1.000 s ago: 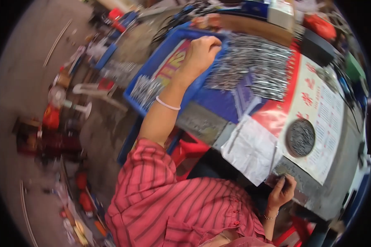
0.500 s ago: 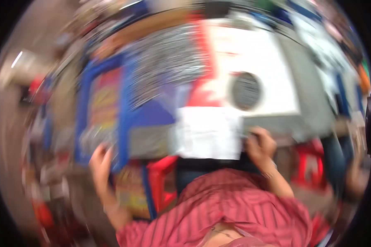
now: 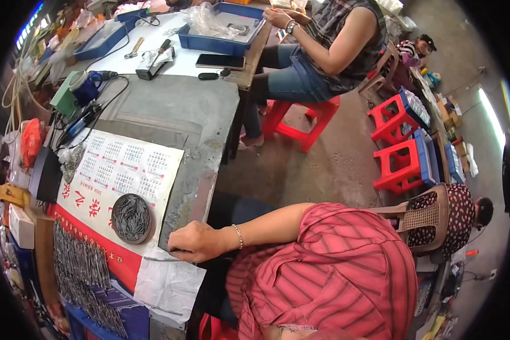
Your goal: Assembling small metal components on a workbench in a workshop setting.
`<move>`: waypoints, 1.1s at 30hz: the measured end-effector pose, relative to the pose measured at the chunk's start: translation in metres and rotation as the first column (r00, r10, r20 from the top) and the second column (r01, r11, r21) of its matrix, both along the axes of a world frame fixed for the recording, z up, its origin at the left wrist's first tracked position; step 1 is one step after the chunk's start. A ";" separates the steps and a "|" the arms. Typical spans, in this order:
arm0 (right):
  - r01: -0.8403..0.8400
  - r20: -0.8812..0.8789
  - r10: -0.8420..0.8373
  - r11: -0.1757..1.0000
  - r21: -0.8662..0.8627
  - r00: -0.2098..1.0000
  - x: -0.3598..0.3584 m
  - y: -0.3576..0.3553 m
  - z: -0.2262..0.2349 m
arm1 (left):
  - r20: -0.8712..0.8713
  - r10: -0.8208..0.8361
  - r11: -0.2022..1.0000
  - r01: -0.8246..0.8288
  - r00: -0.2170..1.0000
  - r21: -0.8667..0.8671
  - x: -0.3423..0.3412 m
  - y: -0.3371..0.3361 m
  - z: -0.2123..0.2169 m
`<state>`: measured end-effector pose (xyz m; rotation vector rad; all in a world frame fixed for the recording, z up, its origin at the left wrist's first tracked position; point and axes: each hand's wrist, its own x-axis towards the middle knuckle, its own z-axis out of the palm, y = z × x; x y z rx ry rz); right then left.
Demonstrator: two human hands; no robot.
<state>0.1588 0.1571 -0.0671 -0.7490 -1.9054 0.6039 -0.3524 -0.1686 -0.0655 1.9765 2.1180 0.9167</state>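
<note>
Round dish tops red-lettered calendar near curled right hand whose hold is unclear.

Moderate indoor light; white streak near right rim; edges bent, corners black.

We look through 1 wide, round camera worn on the head, the left one of 2. It points down at the table, which fills much of the left side of the frame. The striped shirt is big and very near at the lower right, and the right hand is near too, left of the middle and a bit low. We also look out past the table: another person at the top is farther off, and the floor goes far back at the upper right. Straight lines bend near the rim.
</note>
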 end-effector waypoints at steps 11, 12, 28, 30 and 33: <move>-0.093 0.016 0.093 0.996 0.000 0.996 -0.010 0.013 -0.005 | -0.483 0.469 0.873 -0.470 0.740 0.127 -0.010 -0.041 0.017; -0.061 -0.002 0.061 0.995 -0.078 0.998 0.004 0.017 -0.003 | -0.291 0.650 0.722 -0.690 0.702 -0.050 0.086 0.035 0.059; -0.196 0.715 0.131 0.981 0.009 0.687 -0.052 0.148 0.053 | 0.988 0.028 0.981 -0.195 0.154 0.002 0.311 0.134 0.080; -0.191 0.792 0.079 0.980 0.049 0.605 -0.057 0.156 0.048 | 0.999 0.006 0.997 -0.073 0.048 -0.003 0.325 0.147 0.074; -0.198 0.823 0.093 0.980 0.024 0.560 -0.062 0.160 0.045 | 0.998 -0.025 1.000 0.004 -0.050 0.026 0.341 0.160 0.072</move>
